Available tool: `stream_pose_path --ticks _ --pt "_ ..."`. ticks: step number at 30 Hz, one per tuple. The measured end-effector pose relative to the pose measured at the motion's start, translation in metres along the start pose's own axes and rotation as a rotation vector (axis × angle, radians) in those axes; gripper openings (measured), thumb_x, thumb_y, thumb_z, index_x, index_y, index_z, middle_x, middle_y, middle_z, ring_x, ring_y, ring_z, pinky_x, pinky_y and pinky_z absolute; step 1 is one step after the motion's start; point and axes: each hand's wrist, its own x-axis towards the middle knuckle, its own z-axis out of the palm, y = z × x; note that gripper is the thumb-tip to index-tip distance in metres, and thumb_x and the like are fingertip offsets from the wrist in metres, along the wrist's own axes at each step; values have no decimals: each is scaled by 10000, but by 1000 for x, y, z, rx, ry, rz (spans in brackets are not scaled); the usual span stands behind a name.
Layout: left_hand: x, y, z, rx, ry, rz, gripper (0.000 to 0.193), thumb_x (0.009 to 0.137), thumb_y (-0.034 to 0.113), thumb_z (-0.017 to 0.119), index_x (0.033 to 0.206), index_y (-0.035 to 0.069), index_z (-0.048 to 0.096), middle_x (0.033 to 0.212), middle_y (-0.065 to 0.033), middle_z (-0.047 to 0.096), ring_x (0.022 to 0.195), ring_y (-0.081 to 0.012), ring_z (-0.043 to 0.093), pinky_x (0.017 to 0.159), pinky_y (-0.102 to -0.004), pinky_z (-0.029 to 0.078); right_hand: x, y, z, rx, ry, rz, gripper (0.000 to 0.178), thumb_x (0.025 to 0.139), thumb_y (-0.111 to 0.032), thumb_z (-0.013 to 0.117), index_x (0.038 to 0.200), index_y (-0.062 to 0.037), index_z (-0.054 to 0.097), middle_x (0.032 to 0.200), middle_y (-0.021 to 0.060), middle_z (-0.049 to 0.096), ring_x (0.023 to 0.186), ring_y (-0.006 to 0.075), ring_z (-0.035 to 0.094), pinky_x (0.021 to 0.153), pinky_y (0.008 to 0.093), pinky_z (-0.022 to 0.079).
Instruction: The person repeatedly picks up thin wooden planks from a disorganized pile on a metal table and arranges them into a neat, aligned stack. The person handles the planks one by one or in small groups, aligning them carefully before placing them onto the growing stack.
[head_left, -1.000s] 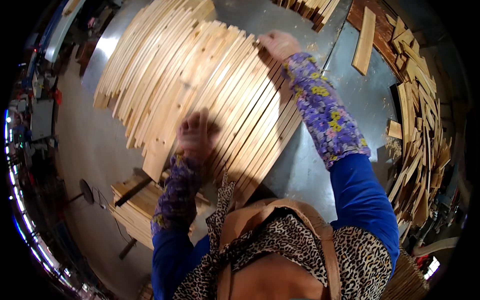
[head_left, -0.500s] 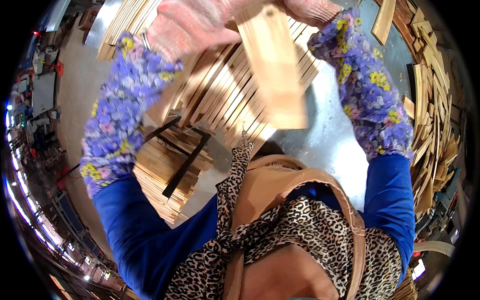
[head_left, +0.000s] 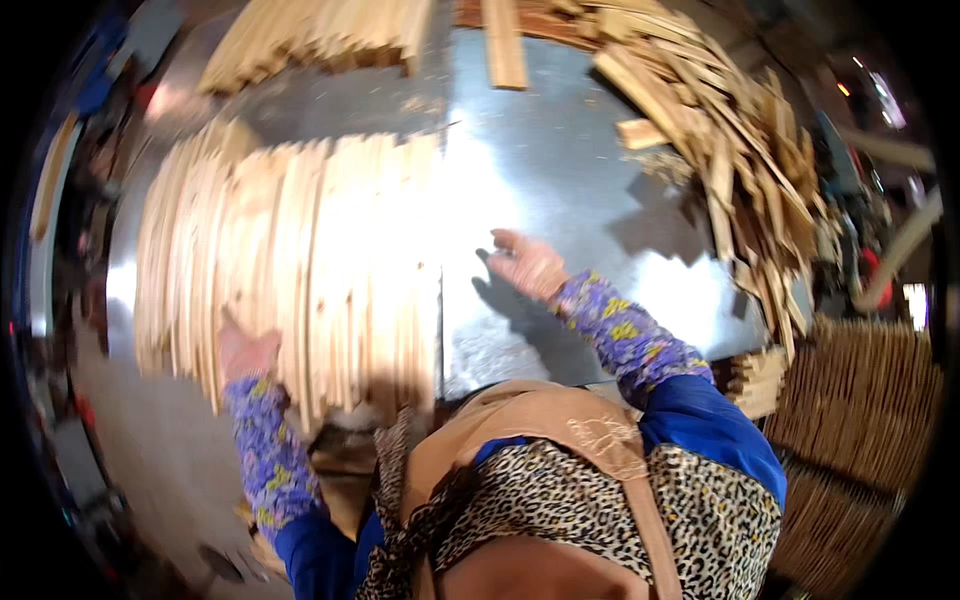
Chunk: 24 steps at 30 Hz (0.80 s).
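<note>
Gloved in pale pink, my left hand (head_left: 248, 352) rests at the near ends of the wooden boards (head_left: 340, 260), which lie side by side in a row. Its fingers look spread over the wood, though they are blurred. A wider, flat-faced board (head_left: 247, 225) lies in the row just beyond this hand. My right hand (head_left: 530, 266), in a similar glove, hovers over the bare metal tabletop (head_left: 590, 240) right of the row. Its fingers are apart and hold nothing. Floral sleeves cover both forearms.
More boards (head_left: 320, 35) lie at the far left of the table. A single board (head_left: 503, 45) lies at the far middle. Scrap wood strips (head_left: 720, 150) pile along the right edge. Stacked wood bundles (head_left: 860, 410) stand at the lower right.
My hands have come down and apart from the board they held up. The view has turned, and the row of boards now lies at the left. My right hand is empty.
</note>
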Motion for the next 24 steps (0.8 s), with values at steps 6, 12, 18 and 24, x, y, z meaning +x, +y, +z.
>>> stream_pose_path --ticks 6,12,18,24 --pt "-11 24 18 270 267 177 1120 821 325 860 1719 -4 277 1560 -318 547 1374 -454 602 1126 -535 533 -74 167 -47 147 101 377 723 984 -415 708 1565 -18 540 1376 244 725 1297 388 685 1129 429 521" --pt "-62 238 89 -341 199 472 803 893 143 797 1595 -37 452 1568 -270 545 1416 -421 549 1170 -495 473 -57 282 -215 118 421 337 708 974 -394 739 1561 -47 551 1358 242 736 1295 350 700 1112 419 531" --pt "-90 549 213 -87 8 1100 686 820 281 851 1389 -33 631 1412 -301 613 1288 -501 579 1121 -569 466 37 322 -452 -116 662 192 706 983 -444 681 1553 -42 571 1474 242 677 1372 423 636 1166 457 493" --pt "-113 864 271 36 -171 1319 881 830 538 816 1516 47 560 1510 -259 550 1443 -449 490 1259 -578 323 169 394 -629 -379 494 501 850 991 -639 594 1612 -63 526 1526 215 655 1416 377 622 1206 461 466"
